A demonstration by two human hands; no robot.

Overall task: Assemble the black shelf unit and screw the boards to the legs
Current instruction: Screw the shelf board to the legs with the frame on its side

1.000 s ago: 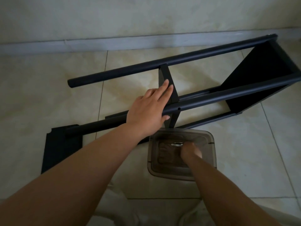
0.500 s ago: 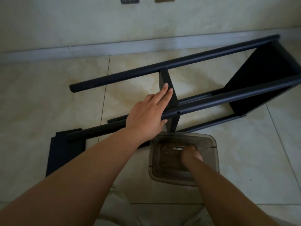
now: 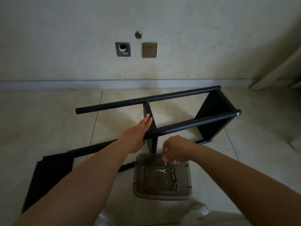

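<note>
The black shelf unit (image 3: 192, 123) lies on its side on the tiled floor, round legs running left to right. One board (image 3: 213, 115) closes its right end. A middle board (image 3: 150, 118) stands on edge between the legs. My left hand (image 3: 136, 136) lies flat against the middle board and the near upper leg. My right hand (image 3: 175, 149) hovers just above the brown plastic tub (image 3: 138, 178), fingers pinched on a small silver screw (image 3: 165, 161). Inside the tub lie several screws (image 3: 173, 173) and a small wrench (image 3: 160, 170). A loose black board (image 3: 48, 176) lies flat at the lower left.
A wall with a baseboard runs behind the shelf unit, carrying a gold socket (image 3: 149, 50) and an open grey box (image 3: 123, 49). A pale door frame (image 3: 276, 70) stands at the right. Light fabric (image 3: 200, 214) lies at the bottom edge by the tub.
My right hand has come up out of the tub with a screw pinched in its fingers. The view has tilted upward, showing more wall. My left hand stays on the middle board.
</note>
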